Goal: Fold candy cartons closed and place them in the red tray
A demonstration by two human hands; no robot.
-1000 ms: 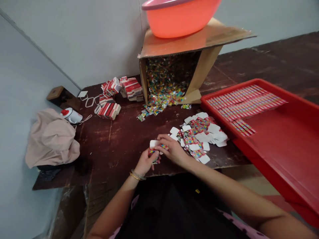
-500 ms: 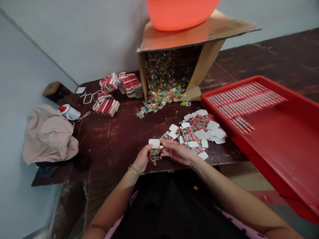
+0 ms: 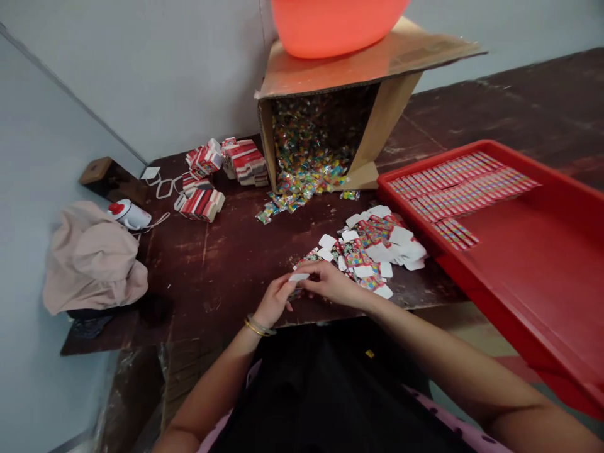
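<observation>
Between both hands, near the table's front edge, is a small printed carton [image 3: 298,277] with a white flap on top. My left hand [image 3: 274,301] is closed round its left side. From the right, my right hand [image 3: 333,284] pinches at the flap, its fingers bent over it. Most of the carton's printed face is hidden by the fingers. Just beyond my right hand lies a loose pile of similar small cartons [image 3: 356,255], colourful and red-edged, with white flaps sticking out.
A cardboard box [image 3: 391,119] on its side spills wrapped candies [image 3: 306,185]. An orange tub [image 3: 340,28] sits on it. At right, a red tray [image 3: 519,264] holds rows of cartons. Bundled flat cartons [image 3: 202,204], a white bottle [image 3: 132,215] and beige cloth [image 3: 94,258] are at left.
The carton's white flap, upright before, now looks tilted down flat. My right hand has moved over the carton's top, and its printed front is now mostly covered.
</observation>
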